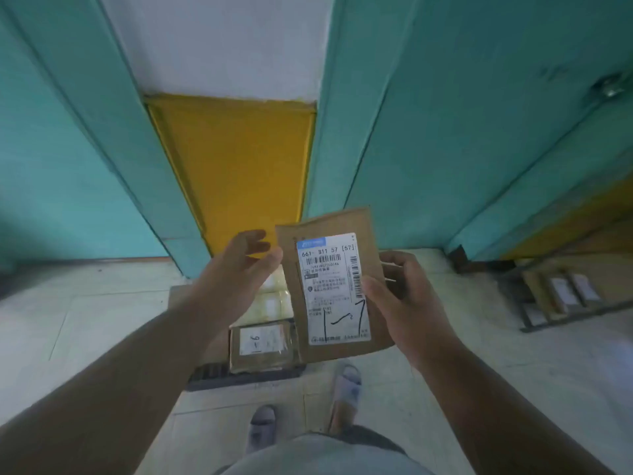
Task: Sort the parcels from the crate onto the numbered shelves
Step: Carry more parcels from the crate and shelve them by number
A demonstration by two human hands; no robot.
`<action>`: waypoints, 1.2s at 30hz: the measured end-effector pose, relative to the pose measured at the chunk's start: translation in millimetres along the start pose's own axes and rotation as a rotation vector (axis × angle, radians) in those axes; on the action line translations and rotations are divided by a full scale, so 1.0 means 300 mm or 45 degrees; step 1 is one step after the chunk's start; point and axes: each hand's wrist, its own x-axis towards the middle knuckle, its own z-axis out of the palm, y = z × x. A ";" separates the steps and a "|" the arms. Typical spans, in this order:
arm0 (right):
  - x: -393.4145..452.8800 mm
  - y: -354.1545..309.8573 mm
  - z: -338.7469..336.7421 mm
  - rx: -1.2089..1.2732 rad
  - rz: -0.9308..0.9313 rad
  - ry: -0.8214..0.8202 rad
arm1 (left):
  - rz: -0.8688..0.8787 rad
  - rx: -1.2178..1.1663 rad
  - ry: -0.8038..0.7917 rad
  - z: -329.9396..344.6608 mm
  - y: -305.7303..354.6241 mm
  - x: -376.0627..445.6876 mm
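My right hand (407, 296) grips a flat brown cardboard parcel (368, 231) by its right edge and holds it upright at chest height. Its white label faces me, with a handwritten "1-7" in black marker. My left hand (239, 265) hovers just left of the parcel, fingers spread, apparently not touching it. Below the hands a dark crate (246, 377) stands on the floor. Inside it lies another taped brown parcel (262, 344) with a white label, plus several more behind it.
Teal wall panels rise left and right, with a yellow and white strip between them. At the right, a low metal shelf (561, 299) holds several brown parcels. My two sandalled feet stand on the pale tiled floor just behind the crate.
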 end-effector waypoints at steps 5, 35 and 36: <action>-0.230 0.061 -0.232 0.224 0.101 0.196 | 0.198 -0.003 -0.344 0.237 0.148 -0.074; -0.791 0.823 -2.161 0.555 0.115 1.126 | 0.601 0.423 -1.204 2.587 1.028 -0.330; -0.801 0.831 -2.223 0.566 0.118 1.168 | 0.606 0.440 -1.242 2.666 1.070 -0.332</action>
